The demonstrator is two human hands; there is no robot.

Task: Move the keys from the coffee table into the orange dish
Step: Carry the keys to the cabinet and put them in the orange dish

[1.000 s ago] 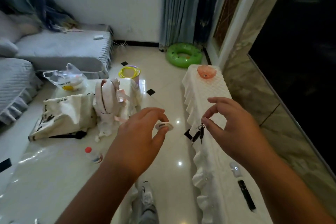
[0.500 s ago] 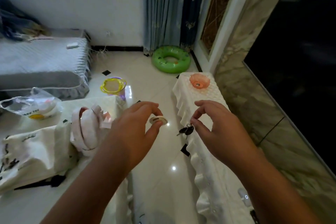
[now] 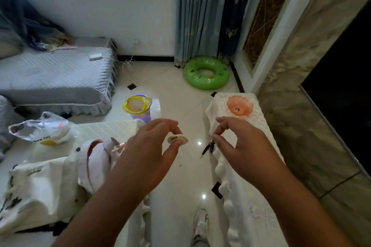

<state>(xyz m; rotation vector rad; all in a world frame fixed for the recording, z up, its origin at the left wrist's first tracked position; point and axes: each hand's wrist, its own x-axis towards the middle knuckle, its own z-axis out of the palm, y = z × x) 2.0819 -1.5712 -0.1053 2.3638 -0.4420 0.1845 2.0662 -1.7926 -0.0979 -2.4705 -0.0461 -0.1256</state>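
Dark keys [image 3: 207,148] dangle from the pinched thumb and forefinger of my right hand [image 3: 244,149], over the left edge of a long stand draped in white cloth [image 3: 249,202]. The orange dish [image 3: 239,105] sits at the far end of that stand, beyond my right hand; something small and dark lies at its middle. My left hand [image 3: 148,154] holds a small round cream-coloured tag [image 3: 177,139] between thumb and fingers, above the floor gap between the coffee table [image 3: 108,128] and the stand.
On the coffee table lie a white tote bag [image 3: 38,190], a pink-and-white backpack [image 3: 98,158] and a plastic bag [image 3: 42,131]. A yellow-rimmed purple bin [image 3: 137,107] and a green swim ring [image 3: 206,75] sit on the floor. A grey sofa [image 3: 54,78] is at left, a dark screen [image 3: 341,78] at right.
Both hands and my view have advanced toward the far end of the stand. The orange dish is now much closer to my right hand, which still carries the keys.
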